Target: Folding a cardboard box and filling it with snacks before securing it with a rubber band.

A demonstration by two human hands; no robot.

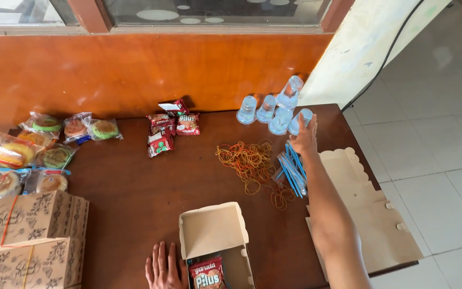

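A sealed water cup (pixel 305 119), upper right of the frame, is clasped by the right hand (pixel 305 140). The left hand (pixel 162 266) is laid flat, empty, beside the open box (pixel 216 241), where only a snack packet (pixel 207 274) is packed.

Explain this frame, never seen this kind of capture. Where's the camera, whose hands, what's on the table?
There is one picture, from a camera on a person's head, looking down at a brown wooden table. No machine is involved: both hands are the wearer's own.

The right hand reaches far forward and grips one of the sealed clear water cups clustered at the table's far edge. The left hand lies flat on the table beside an open cardboard box that holds a red snack packet.

Also on the table are a pile of rubber bands, blue straws, more red snack packets, wrapped pastries, closed printed boxes and flat unfolded boxes.
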